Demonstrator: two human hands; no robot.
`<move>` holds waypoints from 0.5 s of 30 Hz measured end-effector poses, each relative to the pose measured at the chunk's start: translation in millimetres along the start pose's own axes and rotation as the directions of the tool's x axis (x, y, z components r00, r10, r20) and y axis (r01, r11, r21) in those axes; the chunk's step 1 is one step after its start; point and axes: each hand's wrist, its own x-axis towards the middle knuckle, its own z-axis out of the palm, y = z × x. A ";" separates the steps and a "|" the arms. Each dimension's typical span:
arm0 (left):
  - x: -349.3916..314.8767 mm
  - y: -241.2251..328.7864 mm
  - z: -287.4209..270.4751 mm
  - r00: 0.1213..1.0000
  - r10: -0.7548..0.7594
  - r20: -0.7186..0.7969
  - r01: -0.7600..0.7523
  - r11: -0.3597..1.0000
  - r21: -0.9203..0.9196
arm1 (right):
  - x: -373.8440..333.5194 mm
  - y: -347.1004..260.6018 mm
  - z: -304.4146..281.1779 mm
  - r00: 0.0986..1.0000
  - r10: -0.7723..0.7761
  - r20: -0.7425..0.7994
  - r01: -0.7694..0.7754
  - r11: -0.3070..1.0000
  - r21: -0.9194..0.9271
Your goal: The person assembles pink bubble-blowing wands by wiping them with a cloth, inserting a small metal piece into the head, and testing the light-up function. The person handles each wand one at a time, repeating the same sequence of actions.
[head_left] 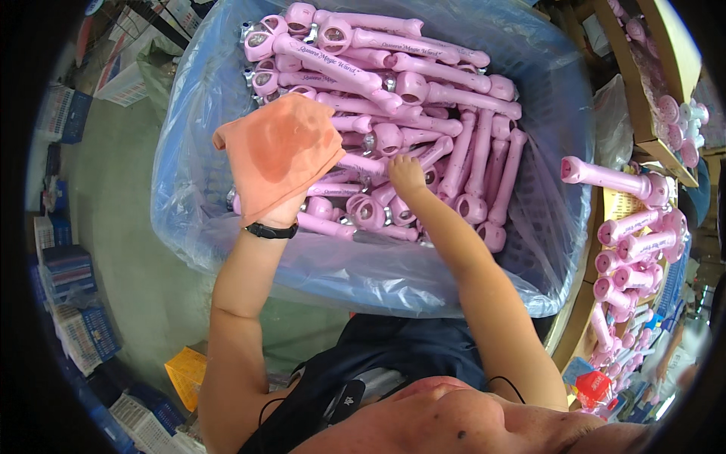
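An orange cloth (257, 174) with a dark damp patch covers my left hand (281, 212), which holds it; the cloth hides the fingers. My right hand (407, 175) is closed around one end of a pink toy wand (363, 164). The wand's other end runs under the cloth's edge. Both hands are over a big blue basket (548, 181) lined with clear plastic. Many more pink toy wands (333, 64), with round heads and dark lettering, lie heaped inside it.
On the right, more pink wands (639, 246) are piled beside an open cardboard box (643, 91) of pink parts. A red object (594, 387) lies at lower right. A yellow bin (186, 376) stands on the floor at lower left, and stacked blue and white crates (72, 265) line the left side.
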 end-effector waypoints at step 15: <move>8.6 -44.1 3.1 0.940 -0.123 0.318 0.007 0.939 0.343 | -325.9 -13.5 -197.9 0.944 0.328 0.036 -0.038 0.001 0.999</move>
